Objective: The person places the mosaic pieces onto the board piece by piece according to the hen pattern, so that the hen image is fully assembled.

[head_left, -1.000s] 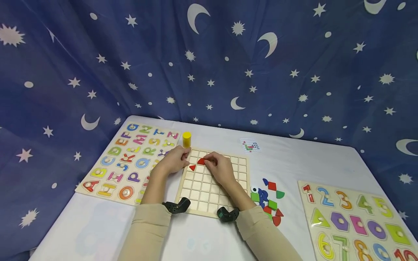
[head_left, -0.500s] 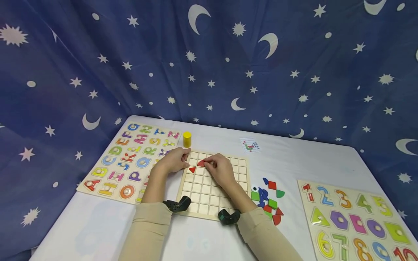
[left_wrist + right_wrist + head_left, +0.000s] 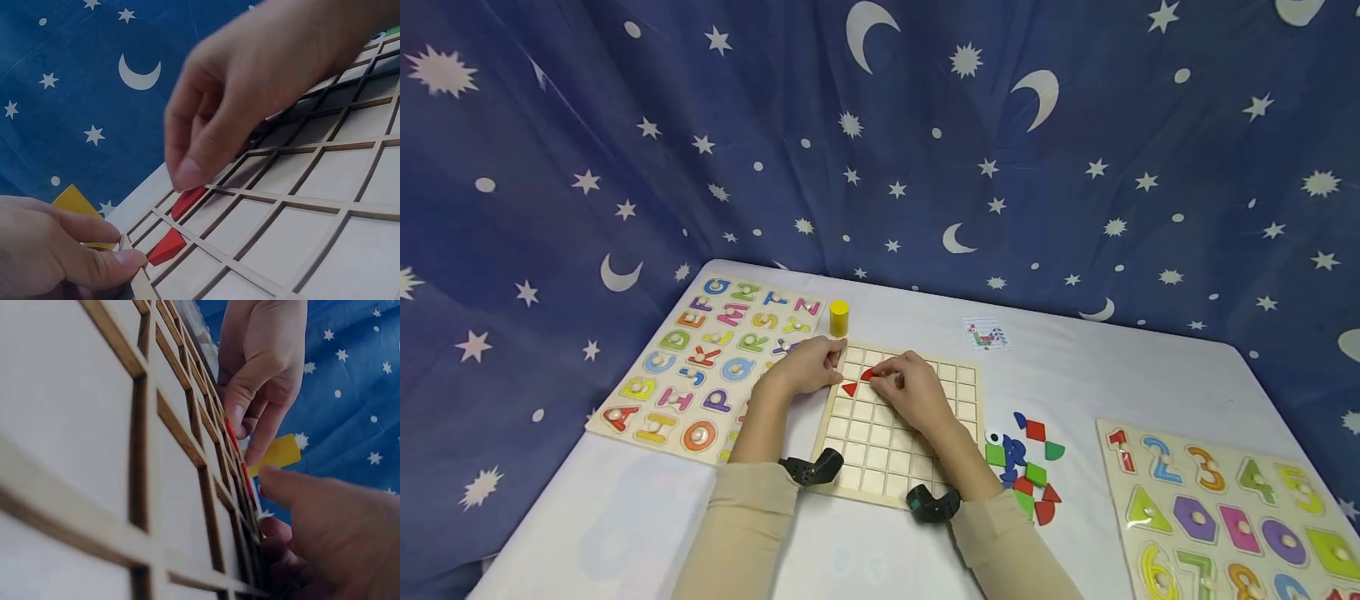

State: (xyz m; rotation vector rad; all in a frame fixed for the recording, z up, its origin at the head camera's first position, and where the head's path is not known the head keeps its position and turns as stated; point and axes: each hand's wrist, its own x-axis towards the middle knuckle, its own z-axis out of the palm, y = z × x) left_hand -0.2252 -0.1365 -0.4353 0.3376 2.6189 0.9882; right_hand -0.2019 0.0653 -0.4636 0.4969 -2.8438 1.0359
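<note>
A red triangle piece [image 3: 867, 375] lies in a far-left cell of the wooden grid board [image 3: 880, 454], tilted, its long edge running toward the board's far-left corner. A second red triangle [image 3: 849, 388] sits flat one cell nearer, pointing at the near edge. The right hand [image 3: 913, 390] arches over the board, fingers [image 3: 190, 172] curled down, pinching the tilted piece. The left hand [image 3: 805, 367] grips the board's left rim, fingers bent. Most cells stand open. A yellow cylinder [image 3: 838, 317] stands just beyond the board on the counter [image 3: 1060, 367].
</note>
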